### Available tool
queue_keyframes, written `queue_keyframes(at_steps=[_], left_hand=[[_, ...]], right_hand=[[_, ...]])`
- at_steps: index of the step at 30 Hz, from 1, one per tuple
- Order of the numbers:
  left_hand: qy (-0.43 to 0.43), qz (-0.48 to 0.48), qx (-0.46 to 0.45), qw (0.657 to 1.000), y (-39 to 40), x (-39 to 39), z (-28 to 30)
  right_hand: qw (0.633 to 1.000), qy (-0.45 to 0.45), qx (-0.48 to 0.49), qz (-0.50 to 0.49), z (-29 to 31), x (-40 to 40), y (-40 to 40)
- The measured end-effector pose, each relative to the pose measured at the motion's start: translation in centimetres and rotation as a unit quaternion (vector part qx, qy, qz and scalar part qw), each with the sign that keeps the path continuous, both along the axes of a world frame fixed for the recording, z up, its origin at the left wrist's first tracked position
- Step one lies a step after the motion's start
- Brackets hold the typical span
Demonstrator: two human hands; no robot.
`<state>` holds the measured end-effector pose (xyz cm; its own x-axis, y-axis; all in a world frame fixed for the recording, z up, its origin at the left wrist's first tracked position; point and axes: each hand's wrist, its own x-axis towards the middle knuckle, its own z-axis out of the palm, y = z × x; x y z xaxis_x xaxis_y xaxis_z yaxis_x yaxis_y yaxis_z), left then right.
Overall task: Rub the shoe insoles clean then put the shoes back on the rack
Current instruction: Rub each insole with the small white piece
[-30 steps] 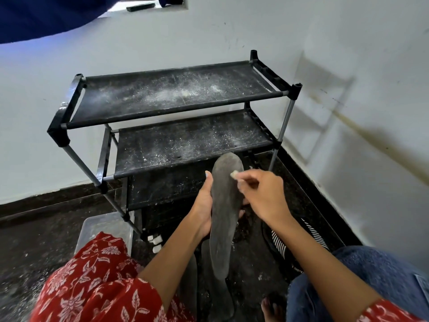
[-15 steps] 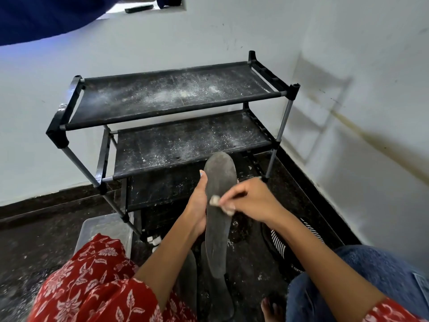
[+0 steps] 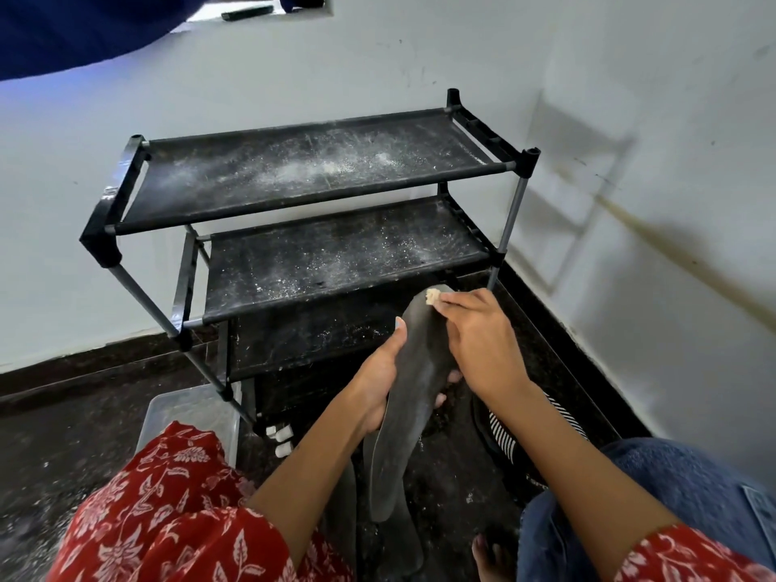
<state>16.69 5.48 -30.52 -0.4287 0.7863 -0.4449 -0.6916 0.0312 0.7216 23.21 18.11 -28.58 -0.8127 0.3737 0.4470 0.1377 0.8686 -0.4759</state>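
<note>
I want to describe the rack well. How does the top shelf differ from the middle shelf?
The top shelf carries a dense white powder patch near its centre; the middle shelf has only scattered specks. The top shelf shows whole, while the middle shelf's front right corner is hidden behind the insole. Both are black, dusty and hold no shoes.

A person's left hand (image 3: 380, 382) holds an insole (image 3: 413, 396) upright before a three-shelf rack (image 3: 319, 207) set in a wall corner; the right hand (image 3: 483, 342) presses an eraser (image 3: 432, 296) to its top. More insoles (image 3: 403, 535) lie on the floor (image 3: 63, 434) below, a plastic bin (image 3: 189, 413) left, a shoe (image 3: 504, 438) right.

Matt grey insole (image 3: 413, 396), dusty rack (image 3: 302, 174)
</note>
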Motion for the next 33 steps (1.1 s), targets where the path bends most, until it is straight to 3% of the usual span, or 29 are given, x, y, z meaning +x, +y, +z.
queue_keyframes(at_steps=[6, 9, 11, 13, 18, 21, 27, 31, 33], left_hand=[[-0.002, 0.010, -0.003, 1.000, -0.5, -0.4, 0.0], [-0.013, 0.029, -0.006, 0.999, -0.7, -0.9, -0.3], [-0.024, 0.040, -0.009, 0.999, -0.8, -0.9, -0.5], [-0.037, 0.046, -0.002, 0.998, -0.7, -0.8, -0.4], [-0.016, 0.081, -0.046, 0.996, -0.6, -1.5, -0.4], [-0.018, 0.127, -0.071, 0.989, -0.9, -1.9, -0.7], [-0.066, 0.161, -0.003, 0.985, -1.0, -2.5, -0.5], [-0.033, 0.160, -0.017, 0.986, -1.0, -2.5, 0.2], [-0.041, 0.180, -0.026, 0.983, -0.9, -2.4, 0.3]], right_hand=[[0.990, -0.081, 0.033, -0.107, 0.7, 0.4, 0.7], [0.989, 0.022, -0.026, -0.144, 1.3, 0.6, 0.3], [0.991, 0.075, -0.051, -0.103, 1.7, 0.4, -0.5], [0.996, 0.073, -0.047, -0.029, 1.4, 0.0, -1.2], [0.993, -0.056, -0.024, 0.101, -0.3, 0.0, -2.4], [0.986, -0.116, -0.078, 0.092, 0.0, 0.2, -3.0], [0.938, -0.240, -0.195, 0.156, 1.4, 0.9, -3.3], [0.974, -0.037, -0.214, 0.061, 1.0, 0.5, -2.9], [0.984, -0.001, -0.171, 0.050, 0.7, 0.3, -2.9]])
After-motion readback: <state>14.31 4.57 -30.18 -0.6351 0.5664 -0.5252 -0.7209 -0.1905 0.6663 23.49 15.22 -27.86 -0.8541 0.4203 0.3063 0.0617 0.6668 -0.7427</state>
